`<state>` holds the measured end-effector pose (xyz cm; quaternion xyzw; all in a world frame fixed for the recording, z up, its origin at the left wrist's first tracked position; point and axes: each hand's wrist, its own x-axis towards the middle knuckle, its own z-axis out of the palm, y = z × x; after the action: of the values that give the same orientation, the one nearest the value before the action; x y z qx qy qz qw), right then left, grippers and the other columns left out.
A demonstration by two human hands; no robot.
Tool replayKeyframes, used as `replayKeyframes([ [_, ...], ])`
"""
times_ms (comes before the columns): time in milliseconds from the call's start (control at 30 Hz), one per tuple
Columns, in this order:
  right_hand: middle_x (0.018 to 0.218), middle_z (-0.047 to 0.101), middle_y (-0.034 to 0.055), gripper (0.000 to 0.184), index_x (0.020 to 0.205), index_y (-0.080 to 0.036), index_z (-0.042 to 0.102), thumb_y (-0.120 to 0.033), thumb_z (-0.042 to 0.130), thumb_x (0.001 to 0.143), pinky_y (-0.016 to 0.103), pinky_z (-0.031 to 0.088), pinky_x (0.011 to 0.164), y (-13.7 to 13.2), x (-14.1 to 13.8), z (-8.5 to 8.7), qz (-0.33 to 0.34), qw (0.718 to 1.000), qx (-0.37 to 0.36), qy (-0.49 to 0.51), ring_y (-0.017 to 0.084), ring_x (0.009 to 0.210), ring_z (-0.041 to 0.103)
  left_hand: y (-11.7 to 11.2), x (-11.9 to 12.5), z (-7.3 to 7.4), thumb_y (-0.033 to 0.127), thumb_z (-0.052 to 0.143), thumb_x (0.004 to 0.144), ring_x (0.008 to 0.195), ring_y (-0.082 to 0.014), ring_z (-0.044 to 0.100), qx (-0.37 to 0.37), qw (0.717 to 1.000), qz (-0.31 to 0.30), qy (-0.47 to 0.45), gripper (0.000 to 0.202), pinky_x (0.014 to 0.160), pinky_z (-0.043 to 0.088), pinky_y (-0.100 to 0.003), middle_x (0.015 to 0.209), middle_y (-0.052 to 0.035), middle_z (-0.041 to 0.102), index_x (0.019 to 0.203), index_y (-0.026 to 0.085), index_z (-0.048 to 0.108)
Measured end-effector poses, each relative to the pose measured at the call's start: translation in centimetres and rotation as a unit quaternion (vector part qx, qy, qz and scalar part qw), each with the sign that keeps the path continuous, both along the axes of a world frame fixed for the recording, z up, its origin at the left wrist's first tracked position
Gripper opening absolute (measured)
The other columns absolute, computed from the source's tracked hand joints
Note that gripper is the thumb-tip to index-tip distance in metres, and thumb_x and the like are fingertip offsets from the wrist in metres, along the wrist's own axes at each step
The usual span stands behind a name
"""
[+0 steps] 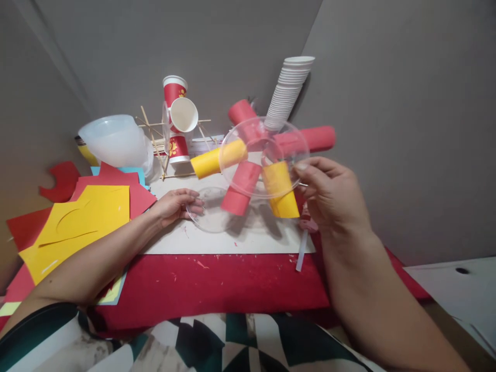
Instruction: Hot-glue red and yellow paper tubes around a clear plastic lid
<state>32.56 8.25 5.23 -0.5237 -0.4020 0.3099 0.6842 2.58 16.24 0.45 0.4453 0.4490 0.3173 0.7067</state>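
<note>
Raised above the table in my right hand (pixel 331 194) is a clear round plastic lid (pixel 253 186), gripped at its right rim between thumb and fingers. Several rolled paper tubes fan out from it, such as a yellow tube (pixel 219 159), a red tube (pixel 242 188) and another red tube (pixel 313 139) at the right. My left hand (pixel 178 205) grips the left edge of a second clear plastic lid (pixel 209 222), low over the white board (pixel 170 243). The paper tubes partly cover that second lid. Below my right hand lies a glue gun (pixel 307 225) with a glue stick, partly hidden.
Yellow paper (pixel 93 206) and red paper (pixel 139 194) lie piled at left. Behind stand plastic bowls (pixel 112 144), red paper cups (pixel 175 90) by a wooden stick frame (pixel 153 132), and a tall leaning stack of white cups (pixel 289 90). A red cloth (pixel 225 284) covers the table.
</note>
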Motion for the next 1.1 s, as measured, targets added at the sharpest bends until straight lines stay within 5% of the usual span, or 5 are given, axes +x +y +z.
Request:
replayKeyframes([
  [233, 0.067, 0.064, -0.0016, 0.012, 0.071, -0.024, 0.069, -0.032, 0.077, 0.071, 0.034, 0.049, 0.062, -2.3, -0.1, 2.2, -0.126, 0.972, 0.107, -0.168, 0.015, 0.061, 0.056, 0.0, 0.0, 0.6, 0.014, 0.062, 0.077, 0.058, -0.0095, 0.065, 0.189, 0.964, 0.187, 0.008, 0.014, 0.047, 0.045, -0.017, 0.072, 0.0016, 0.07, 0.088, 0.022, 0.061],
  [433, 0.074, 0.07, 0.0033, 0.005, 0.083, -0.029, 0.072, -0.031, 0.072, 0.088, 0.042, 0.051, 0.074, -5.5, 0.9, 1.3, -0.169, 0.846, 0.192, -0.467, 0.022, 0.07, 0.063, -0.6, 0.0, 0.8, 0.015, 0.059, 0.083, 0.069, -0.012, 0.063, 0.402, 0.877, 0.258, 0.055, 0.015, 0.062, 0.052, -0.024, 0.076, 0.0028, 0.066, 0.095, 0.025, 0.062],
  [567, 0.07, 0.069, 0.0058, 0.012, 0.071, -0.031, 0.071, -0.036, 0.074, 0.082, 0.042, 0.049, 0.07, -6.6, 1.8, -1.9, -0.057, 0.806, 0.141, -0.572, 0.024, 0.069, 0.063, -0.1, -0.2, -0.2, 0.021, 0.059, 0.089, 0.084, -0.0159, 0.068, 0.522, 0.807, 0.257, 0.099, 0.013, 0.077, 0.055, -0.03, 0.088, -0.001, 0.07, 0.101, 0.024, 0.063],
  [700, 0.075, 0.072, 0.0074, 0.023, 0.073, -0.03, 0.073, -0.045, 0.066, 0.088, 0.042, 0.047, 0.074, -6.4, 2.3, -4.5, 0.061, 0.79, 0.098, -0.602, 0.022, 0.068, 0.063, 0.5, -0.5, -0.6, 0.024, 0.059, 0.094, 0.09, -0.0162, 0.07, 0.55, 0.784, 0.265, 0.11, 0.018, 0.079, 0.056, -0.029, 0.097, -0.0027, 0.073, 0.11, 0.023, 0.066],
  [1100, 0.084, 0.078, 0.0027, 0.024, 0.092, -0.038, 0.081, -0.025, 0.06, 0.096, 0.04, 0.041, 0.078, -7.0, 0.6, -6.5, 0.131, 0.749, 0.09, -0.643, 0.018, 0.072, 0.063, 0.6, -0.7, -0.1, 0.029, 0.064, 0.098, 0.093, -0.016, 0.072, 0.627, 0.718, 0.28, 0.113, 0.018, 0.088, 0.058, -0.03, 0.102, -0.0036, 0.075, 0.115, 0.024, 0.07],
])
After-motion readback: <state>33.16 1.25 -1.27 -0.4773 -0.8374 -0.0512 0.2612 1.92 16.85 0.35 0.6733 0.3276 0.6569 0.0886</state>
